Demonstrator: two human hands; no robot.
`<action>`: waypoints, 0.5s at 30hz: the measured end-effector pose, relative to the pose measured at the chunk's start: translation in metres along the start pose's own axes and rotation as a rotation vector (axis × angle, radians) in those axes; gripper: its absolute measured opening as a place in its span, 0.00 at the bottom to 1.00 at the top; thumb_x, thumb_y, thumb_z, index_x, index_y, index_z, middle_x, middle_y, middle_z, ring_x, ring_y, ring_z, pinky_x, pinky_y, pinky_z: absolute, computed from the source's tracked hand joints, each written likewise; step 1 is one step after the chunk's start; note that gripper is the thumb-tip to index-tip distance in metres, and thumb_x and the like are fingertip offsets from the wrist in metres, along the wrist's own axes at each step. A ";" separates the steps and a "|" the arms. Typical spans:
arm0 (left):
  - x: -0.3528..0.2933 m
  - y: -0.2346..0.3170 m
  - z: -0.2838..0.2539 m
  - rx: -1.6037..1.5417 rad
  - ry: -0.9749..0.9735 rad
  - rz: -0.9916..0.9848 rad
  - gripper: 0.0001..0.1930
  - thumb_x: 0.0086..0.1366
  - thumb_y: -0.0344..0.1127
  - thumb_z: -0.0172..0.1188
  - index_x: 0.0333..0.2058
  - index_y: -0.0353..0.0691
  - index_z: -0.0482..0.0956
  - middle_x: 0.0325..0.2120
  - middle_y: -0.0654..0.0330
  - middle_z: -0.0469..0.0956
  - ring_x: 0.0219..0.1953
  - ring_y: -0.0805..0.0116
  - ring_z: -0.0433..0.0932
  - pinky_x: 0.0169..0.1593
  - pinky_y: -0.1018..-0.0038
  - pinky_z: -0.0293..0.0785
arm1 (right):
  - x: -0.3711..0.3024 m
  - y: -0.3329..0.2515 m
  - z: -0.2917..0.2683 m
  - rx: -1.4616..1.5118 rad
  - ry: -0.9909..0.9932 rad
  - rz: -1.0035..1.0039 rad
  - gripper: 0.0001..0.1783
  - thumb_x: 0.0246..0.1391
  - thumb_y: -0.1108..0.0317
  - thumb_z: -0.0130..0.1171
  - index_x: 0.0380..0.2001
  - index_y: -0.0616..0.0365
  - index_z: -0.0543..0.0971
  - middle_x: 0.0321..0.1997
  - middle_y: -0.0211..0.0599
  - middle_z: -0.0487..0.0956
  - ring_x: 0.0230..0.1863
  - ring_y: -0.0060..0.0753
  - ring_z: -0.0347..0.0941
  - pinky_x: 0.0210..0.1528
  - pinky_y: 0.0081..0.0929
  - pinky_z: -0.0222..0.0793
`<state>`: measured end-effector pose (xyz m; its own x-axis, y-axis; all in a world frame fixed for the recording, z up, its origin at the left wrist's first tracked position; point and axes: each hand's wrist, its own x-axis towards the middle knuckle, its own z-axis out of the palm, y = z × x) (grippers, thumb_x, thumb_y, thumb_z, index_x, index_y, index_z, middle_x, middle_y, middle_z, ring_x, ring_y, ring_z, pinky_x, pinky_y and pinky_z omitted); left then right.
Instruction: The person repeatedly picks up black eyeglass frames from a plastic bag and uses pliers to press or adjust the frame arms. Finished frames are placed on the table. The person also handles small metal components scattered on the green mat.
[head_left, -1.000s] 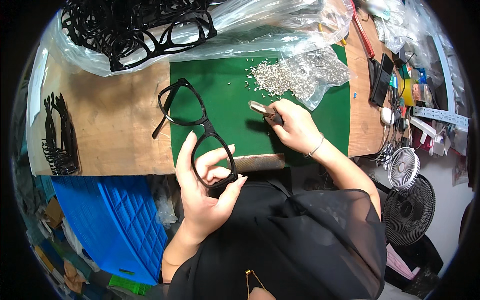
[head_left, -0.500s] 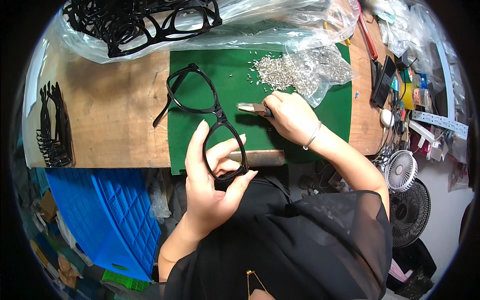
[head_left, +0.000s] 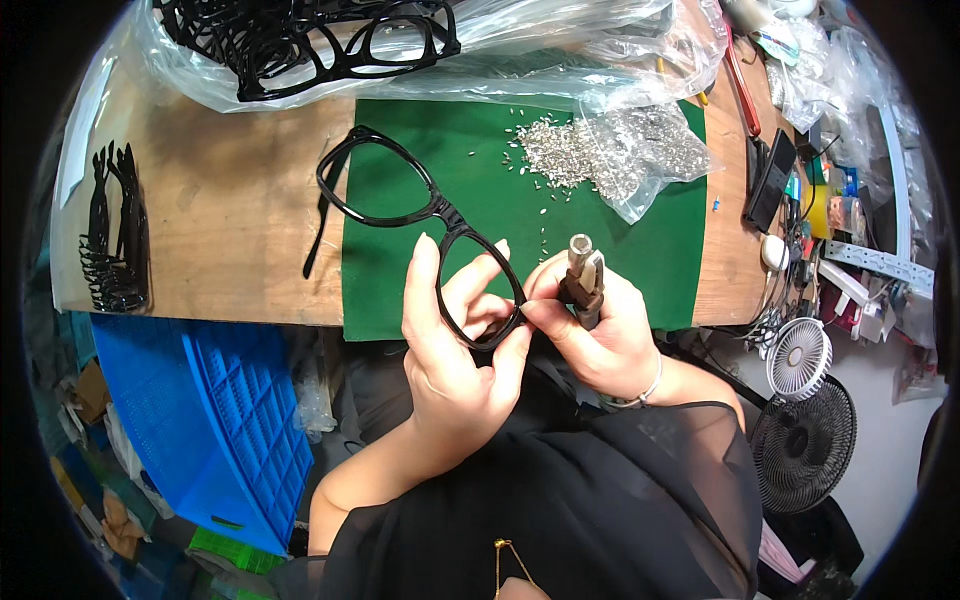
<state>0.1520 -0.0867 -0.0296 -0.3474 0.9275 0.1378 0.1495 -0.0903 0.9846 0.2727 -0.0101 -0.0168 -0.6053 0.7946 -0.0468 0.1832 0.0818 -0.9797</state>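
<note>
A black glasses frame (head_left: pixel 447 212) hangs tilted over the green mat (head_left: pixel 400 290), one temple arm folded out at its far left end. My left hand (head_left: pixel 450 390) is closed on its near rim, thumb and fingertips around the lens opening. In my right hand (head_left: pixel 615 345), a pair of pliers (head_left: pixel 584 280) stands with its metal jaws pointing up. The right thumb and forefinger also meet at the frame's near right end, touching it; whether a small part is between them cannot be seen.
Small silvery metal parts (head_left: pixel 553 155) lie heaped on the mat beside a clear bag (head_left: pixel 640 195). More black frames (head_left: pixel 350 70) rest on plastic at the back. Temple arms (head_left: pixel 122 230) stand at far left. A phone (head_left: pixel 770 180) and fans (head_left: pixel 798 360) are at right.
My right hand has come nearer and turned the pliers from pointing left to pointing up, and now touches the frame. My left hand has moved slightly right with the frame.
</note>
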 end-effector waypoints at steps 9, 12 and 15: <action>0.000 -0.005 -0.002 -0.067 -0.036 -0.021 0.45 0.48 0.14 0.55 0.59 0.40 0.35 0.48 0.47 0.64 0.41 0.69 0.71 0.46 0.75 0.71 | 0.008 -0.018 -0.005 0.412 -0.098 0.495 0.12 0.49 0.67 0.59 0.32 0.61 0.70 0.30 0.27 0.72 0.33 0.14 0.65 0.37 0.16 0.62; 0.004 0.001 -0.005 -0.145 -0.036 -0.031 0.44 0.48 0.14 0.56 0.58 0.37 0.36 0.47 0.45 0.65 0.43 0.64 0.71 0.46 0.73 0.72 | 0.005 -0.017 -0.002 0.383 -0.114 0.415 0.11 0.50 0.68 0.57 0.34 0.61 0.70 0.33 0.28 0.72 0.34 0.14 0.65 0.37 0.16 0.62; 0.008 0.003 0.001 -0.171 0.038 0.045 0.43 0.47 0.15 0.57 0.57 0.30 0.39 0.45 0.43 0.67 0.42 0.60 0.74 0.45 0.72 0.73 | -0.001 -0.016 0.000 0.381 -0.068 0.289 0.09 0.52 0.70 0.55 0.36 0.61 0.69 0.34 0.27 0.71 0.35 0.14 0.65 0.38 0.16 0.62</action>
<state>0.1511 -0.0793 -0.0254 -0.3793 0.9070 0.1832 0.0075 -0.1950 0.9808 0.2704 -0.0124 -0.0007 -0.6227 0.7103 -0.3280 0.0625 -0.3728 -0.9258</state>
